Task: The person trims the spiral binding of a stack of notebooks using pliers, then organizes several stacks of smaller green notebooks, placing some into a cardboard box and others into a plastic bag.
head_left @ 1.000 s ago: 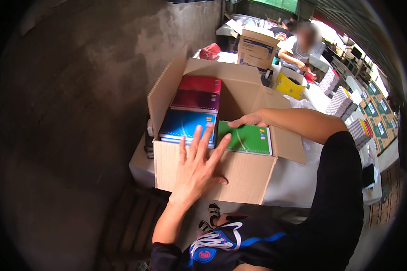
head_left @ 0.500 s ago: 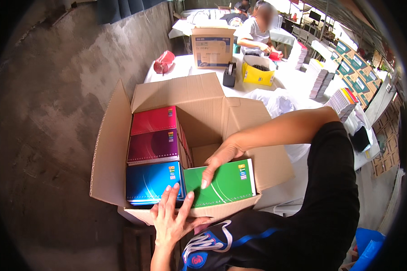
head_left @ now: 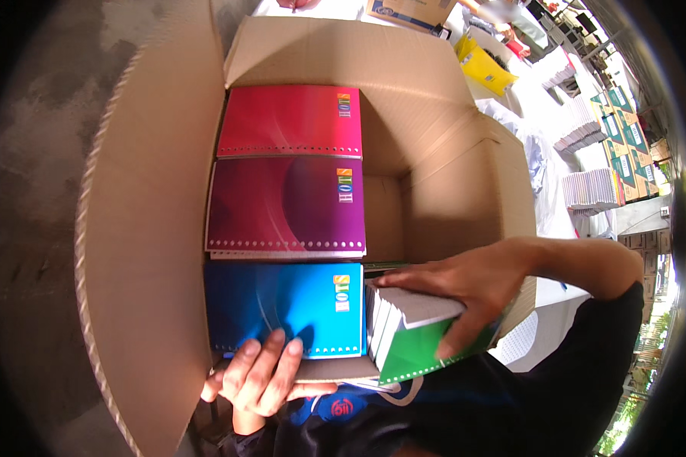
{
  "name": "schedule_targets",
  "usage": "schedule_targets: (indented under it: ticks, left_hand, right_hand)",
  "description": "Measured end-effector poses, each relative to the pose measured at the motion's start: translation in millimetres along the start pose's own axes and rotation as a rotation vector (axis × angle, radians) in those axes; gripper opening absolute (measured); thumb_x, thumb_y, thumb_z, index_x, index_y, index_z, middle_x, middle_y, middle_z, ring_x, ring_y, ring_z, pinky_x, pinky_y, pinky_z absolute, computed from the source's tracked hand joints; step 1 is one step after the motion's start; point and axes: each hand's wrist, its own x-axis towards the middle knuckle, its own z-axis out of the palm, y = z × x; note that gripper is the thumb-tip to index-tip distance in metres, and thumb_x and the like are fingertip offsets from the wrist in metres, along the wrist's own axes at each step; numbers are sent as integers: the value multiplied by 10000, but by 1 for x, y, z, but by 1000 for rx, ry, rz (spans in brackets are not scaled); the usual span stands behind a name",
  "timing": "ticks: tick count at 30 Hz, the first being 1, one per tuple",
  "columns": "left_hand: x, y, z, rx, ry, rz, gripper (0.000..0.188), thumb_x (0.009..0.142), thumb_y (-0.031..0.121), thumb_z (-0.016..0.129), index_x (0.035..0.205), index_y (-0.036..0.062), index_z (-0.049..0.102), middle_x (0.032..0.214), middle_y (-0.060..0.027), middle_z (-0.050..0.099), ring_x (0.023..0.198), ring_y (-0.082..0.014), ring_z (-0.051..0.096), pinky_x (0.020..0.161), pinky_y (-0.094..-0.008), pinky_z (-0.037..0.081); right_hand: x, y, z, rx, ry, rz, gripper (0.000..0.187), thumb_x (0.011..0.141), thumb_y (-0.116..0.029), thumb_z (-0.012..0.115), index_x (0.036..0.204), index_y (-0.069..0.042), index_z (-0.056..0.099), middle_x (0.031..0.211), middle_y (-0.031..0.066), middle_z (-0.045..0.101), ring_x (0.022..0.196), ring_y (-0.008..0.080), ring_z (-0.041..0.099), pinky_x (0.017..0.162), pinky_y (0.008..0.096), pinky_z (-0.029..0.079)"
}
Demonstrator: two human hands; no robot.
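Right fingers clamp green notebooks
Left fingers, apart, on blue notebook; purple notebook at box's left, far right open.

I see through the camera a tan cardboard box; inside, a red notebook, a purple notebook and a blue notebook, all edged with pale dots; at its near right, a green notebook.

A mottled grey wall stands shaded at left; bright light falls on the white counter, and sunlit greenery shows lower right.
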Motion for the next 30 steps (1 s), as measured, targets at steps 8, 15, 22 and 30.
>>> schedule_targets:
  ticks: [8,15,22,30]
  left_hand:
    - [-15,-6,17,-10,166,57,740,807,806,279,995,224,697,981,42,677,1035,-133,588,1104,-463,140]
    - [-19,-5,26,-32,249,36,705,836,765,279,1017,230,701,1003,43,687,1033,-143,608,1111,-489,142]
    - [-22,-15,25,-105,272,116,636,873,681,371,973,153,712,931,-16,696,989,-190,632,1106,-474,98]
    - [-1,-6,23,-184,327,54,477,903,499,499,726,123,732,668,16,696,617,-115,624,921,-309,292]
  right_hand:
    - [-8,-6,8,-193,112,-81,1035,779,-569,610,1402,121,156,1406,366,255,1315,441,319,1091,475,276]
    - [-1,12,-10,-66,58,-131,1030,708,-522,688,1438,2,185,1356,338,331,1275,434,373,1035,526,318]
    - [29,22,-19,478,-143,86,1072,652,-416,748,1442,-97,98,1326,223,377,1255,325,399,1012,390,363]
    - [34,34,-20,504,-265,95,1147,673,-410,786,1454,-64,21,1408,235,260,1338,350,283,1079,412,279]
